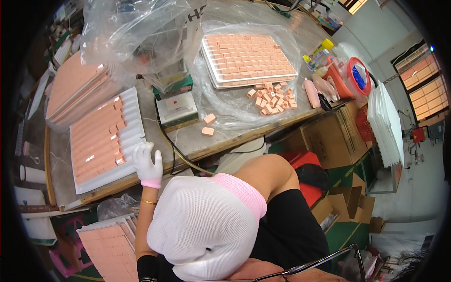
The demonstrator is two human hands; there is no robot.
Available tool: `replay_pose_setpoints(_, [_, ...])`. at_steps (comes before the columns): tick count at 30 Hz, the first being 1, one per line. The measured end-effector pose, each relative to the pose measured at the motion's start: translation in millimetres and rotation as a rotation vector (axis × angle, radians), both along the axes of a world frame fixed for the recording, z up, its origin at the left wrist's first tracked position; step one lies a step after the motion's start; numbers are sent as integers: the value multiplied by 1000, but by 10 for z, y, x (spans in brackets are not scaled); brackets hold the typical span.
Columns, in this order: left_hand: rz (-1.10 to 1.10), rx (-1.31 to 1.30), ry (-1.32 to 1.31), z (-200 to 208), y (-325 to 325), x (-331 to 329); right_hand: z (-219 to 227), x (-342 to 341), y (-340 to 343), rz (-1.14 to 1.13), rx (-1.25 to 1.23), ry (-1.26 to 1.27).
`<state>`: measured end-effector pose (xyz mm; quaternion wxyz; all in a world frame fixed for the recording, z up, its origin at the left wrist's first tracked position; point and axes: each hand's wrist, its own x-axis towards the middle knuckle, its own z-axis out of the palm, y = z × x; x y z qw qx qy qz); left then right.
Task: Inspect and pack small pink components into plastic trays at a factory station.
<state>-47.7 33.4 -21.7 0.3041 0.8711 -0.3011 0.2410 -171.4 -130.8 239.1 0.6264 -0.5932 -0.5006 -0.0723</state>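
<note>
My left hand (148, 164), in a white knit glove with a pink cuff, is beside the right edge of a white ribbed tray (132, 117). Its fingers are apart and nothing shows in them. Rows of small pink blocks (94, 141) fill the tray's left part, leaving bare grooves on the right. Close to the camera, my right hand (206, 225) is raised on a bent arm, gloved the same way. Its fingers are curled and pressed together; whatever they may hold is hidden. Two loose pink pieces (208, 131) lie on the table beside a small white-topped device (177, 109).
A full tray of pink blocks (249, 58) sits on clear plastic film, with a pile of hollow pink pieces (272, 98) before it. Stacked pink trays (77, 87) stand far left, others (108, 244) below the table edge. Red baskets (358, 77) and cardboard boxes (329, 136) are right.
</note>
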Motion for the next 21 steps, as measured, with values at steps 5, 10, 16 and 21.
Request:
replay_pose_setpoints(5, [2, -19, -20, -47, -12, -81, -9, -142, 69, -84, -36, 54])
replay_pose_setpoints(10, [35, -28, -31, 0, 4, -37, -110, -82, 315, -142, 11, -144])
replay_pose_setpoints(16, [5, 1, -39, -120, 29, 81, 56, -207, -95, -290, 41, -197])
replay_pose_setpoints(21, [-112, 16, 21, -79, -72, 12, -134, -512, -1058, -1072, -532, 248])
